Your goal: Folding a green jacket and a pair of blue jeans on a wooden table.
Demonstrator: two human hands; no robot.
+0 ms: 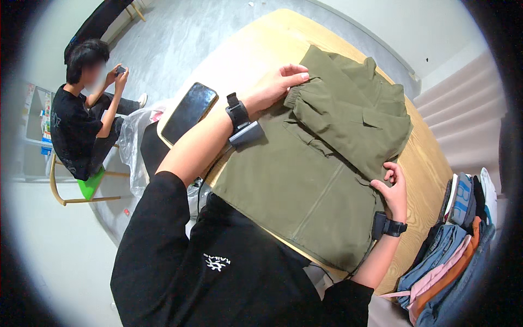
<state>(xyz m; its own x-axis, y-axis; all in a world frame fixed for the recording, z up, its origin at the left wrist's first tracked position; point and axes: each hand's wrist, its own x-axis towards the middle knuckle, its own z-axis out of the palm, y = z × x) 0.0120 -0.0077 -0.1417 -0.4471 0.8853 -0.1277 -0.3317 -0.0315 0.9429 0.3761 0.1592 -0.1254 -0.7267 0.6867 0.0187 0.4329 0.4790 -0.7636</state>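
Observation:
An olive-green jacket (305,174) lies spread on the wooden table, its zipper line running toward me. One sleeve (348,125) is folded across the upper part, with its gathered cuff at the left. My left hand (289,82) pinches the fabric at the upper left, just above that cuff. On the right side, my right hand (393,188) grips the jacket's edge below the folded sleeve, thumb on top and some fingers hidden. Both wrists wear black straps with small devices.
A smartphone (189,113) lies on the table (261,41), left of my forearm. Folded clothes (447,253) are stacked at the lower right. At the left, a seated person (81,120) holds a small dark device, near a clear plastic bag (136,144).

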